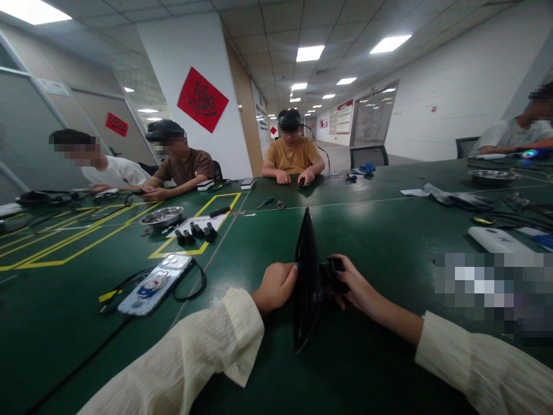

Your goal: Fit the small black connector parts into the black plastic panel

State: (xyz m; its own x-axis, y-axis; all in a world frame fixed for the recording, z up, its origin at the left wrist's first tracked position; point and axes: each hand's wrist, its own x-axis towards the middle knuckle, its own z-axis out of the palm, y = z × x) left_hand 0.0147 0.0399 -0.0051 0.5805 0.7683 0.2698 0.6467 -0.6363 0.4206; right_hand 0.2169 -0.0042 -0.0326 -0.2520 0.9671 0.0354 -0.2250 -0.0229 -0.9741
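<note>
In the middle of the frame, a flat black panel (308, 276) stands up on its edge, just above or on the green table (259, 242). The left hand (276, 286) is curled up with its thumb touching the panel, but I can't tell if it grips it, and the right hand (355, 283) holds the black part (328, 278) behind it. A phone (156, 285) lies at the lower left, near a black cable (199, 282).
</note>
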